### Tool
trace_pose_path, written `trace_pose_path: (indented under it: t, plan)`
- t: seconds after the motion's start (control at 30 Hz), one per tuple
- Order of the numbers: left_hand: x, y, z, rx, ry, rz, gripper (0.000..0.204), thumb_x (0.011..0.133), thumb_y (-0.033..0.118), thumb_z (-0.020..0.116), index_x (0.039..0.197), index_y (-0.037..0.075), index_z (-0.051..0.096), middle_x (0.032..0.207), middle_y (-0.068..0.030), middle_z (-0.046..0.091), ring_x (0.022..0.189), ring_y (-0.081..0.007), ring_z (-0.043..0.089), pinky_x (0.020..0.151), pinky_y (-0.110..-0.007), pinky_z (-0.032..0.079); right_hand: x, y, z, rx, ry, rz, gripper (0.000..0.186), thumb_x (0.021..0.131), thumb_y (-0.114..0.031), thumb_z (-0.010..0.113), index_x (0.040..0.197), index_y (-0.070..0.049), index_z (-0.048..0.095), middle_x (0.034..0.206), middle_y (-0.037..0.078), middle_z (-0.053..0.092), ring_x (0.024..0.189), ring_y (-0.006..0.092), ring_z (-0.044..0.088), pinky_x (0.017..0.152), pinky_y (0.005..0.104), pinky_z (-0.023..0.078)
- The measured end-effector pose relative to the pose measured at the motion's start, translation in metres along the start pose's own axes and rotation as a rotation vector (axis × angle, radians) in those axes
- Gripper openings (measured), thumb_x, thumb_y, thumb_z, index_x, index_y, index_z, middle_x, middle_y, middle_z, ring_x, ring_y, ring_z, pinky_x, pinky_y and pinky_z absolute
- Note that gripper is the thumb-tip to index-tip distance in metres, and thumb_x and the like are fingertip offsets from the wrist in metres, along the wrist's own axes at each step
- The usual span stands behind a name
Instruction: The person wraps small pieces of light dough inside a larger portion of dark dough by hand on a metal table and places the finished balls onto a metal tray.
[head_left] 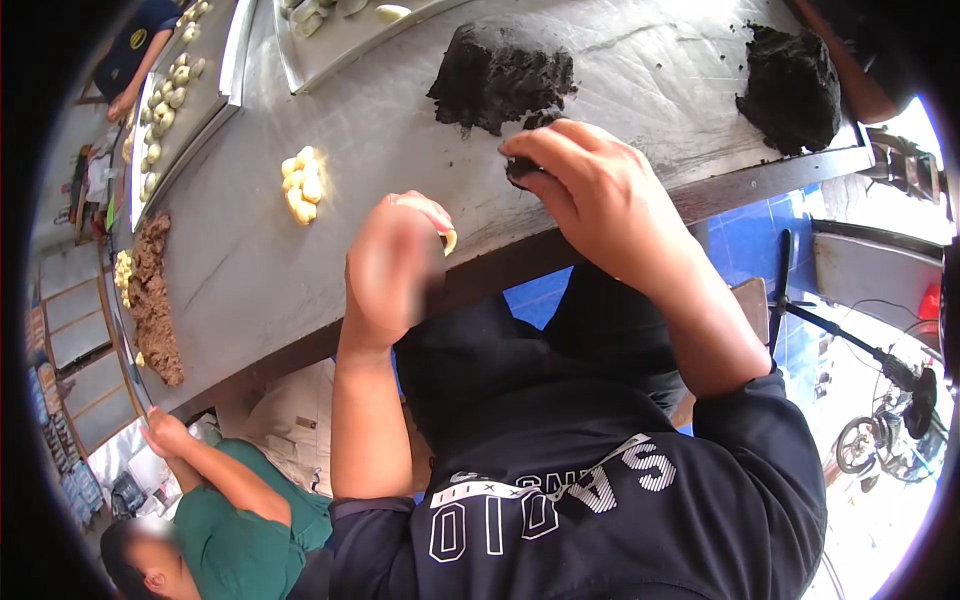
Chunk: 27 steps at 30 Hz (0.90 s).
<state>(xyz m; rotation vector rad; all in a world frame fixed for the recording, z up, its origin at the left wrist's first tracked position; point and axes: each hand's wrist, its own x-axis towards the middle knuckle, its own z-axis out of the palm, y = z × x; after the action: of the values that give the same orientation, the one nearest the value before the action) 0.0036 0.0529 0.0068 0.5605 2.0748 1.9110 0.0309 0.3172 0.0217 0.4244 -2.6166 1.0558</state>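
Note:
My left hand point(392, 262) is held over the table's near edge, fingers curled and partly blurred. A curved yellow edge of a small dough piece point(450, 241) shows at its fingers; the rest is hidden in the palm. Farther right, my right hand point(600, 195) pinches a small lump of black dough point(519, 171) between thumb and fingers. Just beyond it a big mound of black dough point(495, 80) lies on the metal tabletop point(385, 115). To the left of both hands sits a cluster of small yellow dough pieces point(303, 187).
A second black mound point(790, 90) lies at the right end, beside another person's arm point(858, 70). Trays point(238, 60) of pale rounded pieces stand far left. Brown dough point(153, 305) lines the left edge, near a person in green point(250, 525).

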Motion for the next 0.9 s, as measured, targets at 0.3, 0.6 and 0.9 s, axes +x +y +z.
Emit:
trace_pose_path:
  t: [0.3, 0.6, 0.9]
  plan:
    - [0.001, 0.006, 0.007, 0.168, -0.009, -0.003, 0.064, 0.068, 0.023, 0.113, 0.113, 0.004, 0.072, 0.096, 0.0012, 0.072, 0.082, -0.0099, 0.065, 0.076, -0.027, 0.055, 0.001, -0.016, -0.005, 0.215, 0.061, -0.02, 0.024, 0.09, -0.003, 0.08, 0.114, -0.004, 0.081, 0.101, 0.015, 0.078, 0.097, 0.0389, 0.076, 0.086, 0.0484, 0.062]
    - [0.007, 0.009, 0.019, 0.585, -0.012, 0.309, 0.063, 0.062, 0.045, 0.109, 0.086, 0.005, 0.066, 0.074, -0.0081, 0.065, 0.067, -0.0306, 0.067, 0.067, -0.041, 0.057, 0.008, -0.032, 0.0, 0.216, -0.222, 0.05, 0.031, 0.081, -0.016, 0.09, 0.104, -0.004, 0.072, 0.098, 0.015, 0.076, 0.097, 0.0411, 0.076, 0.083, 0.0512, 0.06]
    - [-0.002, -0.001, 0.013, 0.72, -0.089, 0.402, 0.052, 0.07, 0.034, 0.106, 0.083, 0.007, 0.064, 0.076, -0.0063, 0.067, 0.066, -0.0305, 0.066, 0.063, -0.042, 0.052, 0.015, -0.039, 0.006, 0.249, -0.139, 0.008, 0.046, 0.076, -0.013, 0.092, 0.112, 0.001, 0.068, 0.108, 0.02, 0.075, 0.112, 0.0422, 0.075, 0.094, 0.0504, 0.061]
